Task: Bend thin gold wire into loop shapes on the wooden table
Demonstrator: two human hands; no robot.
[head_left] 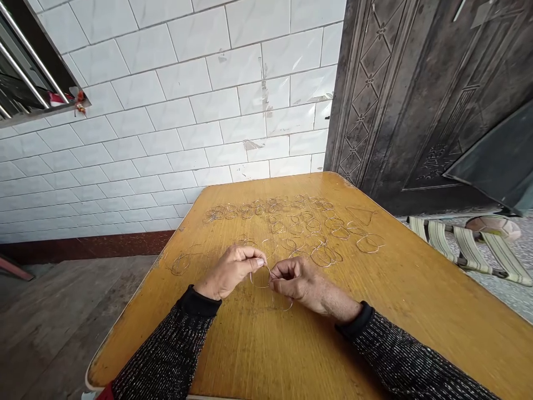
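Both of my hands pinch one thin wire loop just above the yellow wooden table. My left hand grips the wire's upper left part between thumb and fingers. My right hand holds its right side, fingers curled. A lower part of the wire curves under my right hand. Several finished wire loops lie spread across the far half of the table. A single wire loop lies near the table's left edge.
A white tiled wall stands behind the table and a dark embossed metal door at the right. A striped folding seat and a ball are on the floor at the right. A window sill is upper left.
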